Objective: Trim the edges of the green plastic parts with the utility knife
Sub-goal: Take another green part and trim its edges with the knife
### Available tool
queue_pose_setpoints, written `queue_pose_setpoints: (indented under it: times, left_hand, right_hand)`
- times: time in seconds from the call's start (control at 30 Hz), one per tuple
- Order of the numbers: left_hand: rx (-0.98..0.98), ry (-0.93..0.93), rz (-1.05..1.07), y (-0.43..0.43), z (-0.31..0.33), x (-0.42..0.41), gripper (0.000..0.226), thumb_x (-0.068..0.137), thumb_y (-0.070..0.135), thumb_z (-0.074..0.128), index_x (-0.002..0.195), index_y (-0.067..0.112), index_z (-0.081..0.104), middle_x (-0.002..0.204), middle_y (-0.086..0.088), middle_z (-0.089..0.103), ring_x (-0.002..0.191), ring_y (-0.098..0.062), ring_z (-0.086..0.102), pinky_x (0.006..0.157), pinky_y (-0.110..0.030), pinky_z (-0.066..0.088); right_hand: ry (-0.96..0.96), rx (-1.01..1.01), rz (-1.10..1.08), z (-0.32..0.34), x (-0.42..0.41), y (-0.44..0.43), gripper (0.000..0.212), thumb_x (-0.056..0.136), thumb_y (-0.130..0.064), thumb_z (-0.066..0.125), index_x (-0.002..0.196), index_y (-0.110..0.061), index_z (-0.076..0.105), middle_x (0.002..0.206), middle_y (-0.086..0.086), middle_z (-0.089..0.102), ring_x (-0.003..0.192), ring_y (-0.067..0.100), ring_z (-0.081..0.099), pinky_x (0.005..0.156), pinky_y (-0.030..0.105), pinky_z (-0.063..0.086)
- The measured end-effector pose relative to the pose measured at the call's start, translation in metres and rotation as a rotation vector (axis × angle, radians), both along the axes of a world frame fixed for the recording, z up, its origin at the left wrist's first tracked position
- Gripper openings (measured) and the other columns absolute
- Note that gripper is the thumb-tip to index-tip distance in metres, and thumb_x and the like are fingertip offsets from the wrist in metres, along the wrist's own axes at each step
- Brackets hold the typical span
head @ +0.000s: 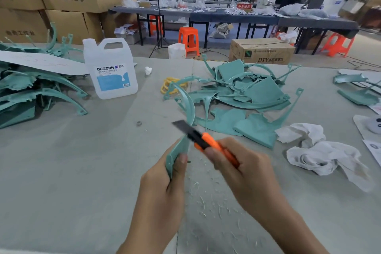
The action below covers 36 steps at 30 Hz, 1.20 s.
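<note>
Workshop: cardboard boxes are standing stacked behind on the left, and people are working at a long table far across the floor.
Surface: the grey bench [82,171] is carrying everything; pale shavings [202,198] are lying scattered beneath the hands.
Held piece: the green part [179,148], a thin curved strip, is rising from the left hand above the bench, its upper arc reaching toward the central pile.
Holding side: the left hand [165,183] is wrapping its fingers [181,161] round the strip's lower end, with the thumb pressing on the flat face.
Cutting side: the right hand [243,173] is curling round the orange handle of the utility knife [204,140]. The extended blade is crossing beside the strip's edge. Motion blur is hiding whether it is touching.
Handling: the strip is looking light, thin and springy, so it is probably flexing away under blade pressure. Holding it close below the cut, thumb out of the blade's path, is looking safest. Smooth plastic may be slipping in a loose pinch.
Stock: more green parts are lying heaped at the central pile [247,93] and the left pile [31,93].
Nearby: a white jug [111,70] is standing left of centre, and crumpled cloths [321,150] are lying at right.
</note>
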<state>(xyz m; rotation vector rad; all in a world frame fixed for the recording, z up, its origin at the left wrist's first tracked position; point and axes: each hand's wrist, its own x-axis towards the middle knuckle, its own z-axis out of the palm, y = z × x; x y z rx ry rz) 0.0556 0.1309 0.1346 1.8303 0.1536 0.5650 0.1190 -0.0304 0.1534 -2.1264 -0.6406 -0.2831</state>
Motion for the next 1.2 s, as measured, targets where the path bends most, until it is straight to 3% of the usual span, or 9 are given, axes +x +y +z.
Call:
queue_pose_setpoints:
  times: [0.17, 0.3, 0.5, 0.63, 0.7, 0.87, 1.0, 1.1, 1.2]
  left_hand:
    - [0.011, 0.023, -0.066, 0.003, 0.006, -0.022, 0.026, 0.088, 0.055, 0.048, 0.106, 0.060, 0.065, 0.068, 0.010, 0.066, 0.061, 0.001, 0.054, 0.058, -0.008, 0.042]
    - [-0.283, 0.036, -0.064, 0.007, 0.007, -0.032, 0.023, 0.087, 0.057, 0.066, 0.088, 0.038, 0.080, 0.064, 0.015, 0.071, 0.057, 0.008, 0.063, 0.054, -0.003, 0.042]
    - [-0.380, 0.041, -0.053, 0.029, -0.004, -0.038, 0.046, 0.066, 0.065, 0.070, 0.105, 0.042, 0.076, 0.101, 0.000, 0.079, 0.098, -0.020, 0.075, 0.091, -0.043, 0.051]
    - [-0.227, 0.122, -0.010, 0.036, -0.005, -0.030, 0.019, 0.079, 0.071, 0.065, 0.096, 0.063, 0.069, 0.092, 0.019, 0.077, 0.087, 0.003, 0.072, 0.075, -0.020, 0.050]
    - [-0.182, 0.138, -0.022, 0.036, -0.006, -0.025, 0.017, 0.081, 0.071, 0.061, 0.097, 0.067, 0.066, 0.094, 0.024, 0.075, 0.088, 0.008, 0.069, 0.073, -0.015, 0.048]
    - [-0.305, 0.083, -0.097, 0.045, -0.021, -0.029, 0.051, 0.077, 0.076, 0.064, 0.117, 0.045, 0.071, 0.112, 0.008, 0.076, 0.106, -0.013, 0.072, 0.091, -0.045, 0.051]
    - [-0.448, 0.069, -0.053, 0.054, -0.028, -0.032, 0.063, 0.069, 0.074, 0.076, 0.117, 0.035, 0.073, 0.114, -0.003, 0.076, 0.108, -0.027, 0.072, 0.098, -0.053, 0.049]
    - [-0.562, 0.075, -0.030, 0.054, -0.030, -0.030, 0.069, 0.057, 0.072, 0.085, 0.112, 0.031, 0.076, 0.113, -0.006, 0.076, 0.105, -0.026, 0.073, 0.081, -0.035, 0.060]
    - [-0.678, 0.096, -0.046, 0.049, -0.028, -0.029, 0.036, 0.074, 0.049, 0.078, 0.104, 0.029, 0.079, 0.111, -0.009, 0.076, 0.101, -0.027, 0.074, 0.072, -0.030, 0.060]
  right_hand:
    - [-0.057, -0.143, -0.157, 0.001, 0.064, -0.005, 0.043, 0.095, -0.067, 0.039, 0.079, -0.031, 0.056, 0.058, -0.003, 0.059, 0.048, 0.013, 0.053, 0.048, 0.033, 0.042]
    - [-0.015, -0.243, -0.218, -0.003, 0.112, -0.008, 0.033, 0.101, -0.059, 0.046, 0.087, -0.030, 0.057, 0.067, -0.004, 0.062, 0.063, 0.020, 0.057, 0.059, 0.039, 0.046]
    - [0.181, 0.026, -0.173, -0.013, 0.107, -0.004, 0.028, 0.099, -0.051, 0.056, 0.084, -0.030, 0.064, 0.072, -0.007, 0.071, 0.059, 0.013, 0.066, 0.061, 0.045, 0.058]
    - [0.214, 0.123, -0.014, -0.014, 0.070, 0.003, 0.024, 0.095, -0.054, 0.056, 0.087, -0.033, 0.064, 0.076, -0.009, 0.071, 0.057, 0.013, 0.064, 0.049, 0.031, 0.053]
    - [0.218, 0.071, 0.123, -0.018, 0.048, 0.011, 0.027, 0.092, -0.063, 0.054, 0.090, -0.037, 0.064, 0.078, -0.004, 0.070, 0.061, 0.021, 0.065, 0.049, 0.036, 0.053]
    - [0.223, 0.024, -0.029, -0.020, 0.060, 0.008, 0.033, 0.098, -0.057, 0.052, 0.087, -0.028, 0.063, 0.071, 0.002, 0.065, 0.064, 0.029, 0.064, 0.059, 0.052, 0.056]
    - [0.173, -0.263, -0.123, -0.042, 0.086, -0.020, 0.046, 0.101, -0.055, 0.046, 0.074, -0.020, 0.056, 0.062, -0.005, 0.051, 0.057, 0.024, 0.057, 0.054, 0.042, 0.047]
    - [0.189, -0.496, -0.141, -0.068, 0.086, -0.041, 0.028, 0.101, -0.057, 0.045, 0.100, -0.032, 0.058, 0.080, -0.008, 0.061, 0.071, 0.016, 0.057, 0.062, 0.035, 0.044]
    - [0.188, -0.684, -0.175, -0.081, 0.080, -0.056, 0.027, 0.102, -0.056, 0.044, 0.109, -0.034, 0.056, 0.096, -0.004, 0.066, 0.088, 0.023, 0.062, 0.077, 0.039, 0.049]
